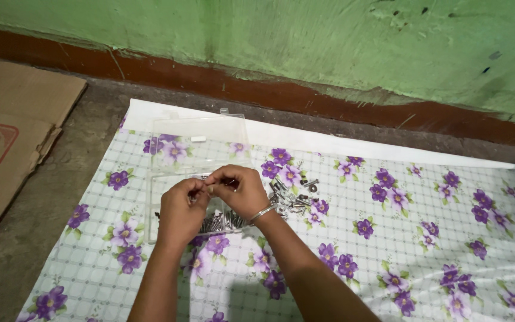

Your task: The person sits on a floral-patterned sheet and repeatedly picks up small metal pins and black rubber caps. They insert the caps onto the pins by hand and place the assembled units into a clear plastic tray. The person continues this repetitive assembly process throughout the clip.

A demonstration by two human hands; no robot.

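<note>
A small metal fastener (211, 188), too small and too hidden to tell as bolt or nut, sat pinched between the fingertips of both hands, held above the clear plastic box (198, 149) near the middle of the flowered sheet (388, 250). The left hand (181, 210) was curled around its end of the piece, thumb and forefinger closed on it. The right hand (239, 189) met it from the other side, fingers bent in a tight pinch on the same piece, a silver bangle (262, 212) at the wrist.

The likeliest slip was a drop: a piece that small, gripped only at the tips, could have popped free if the two hands twisted against each other. It would probably have fallen into the box or onto the sheet, where it could roll. A roll toward the bare concrete floor (43, 197) at the left would have made it hard to find. A wrist lowered carelessly could also have knocked the box's edge and spilled its load.

The box stood open, its transparent lid (201, 140) lying back toward the green wall (329, 42). Inside, below the hands, lay a row of silver screws or bolts (222, 223); the dividers between compartments could not be made out. Just beside the box, to the right, a loose heap of mixed hardware (293, 200) rested on the sheet, touching no container. Flattened cardboard (13, 131) lay well apart at the far left.
</note>
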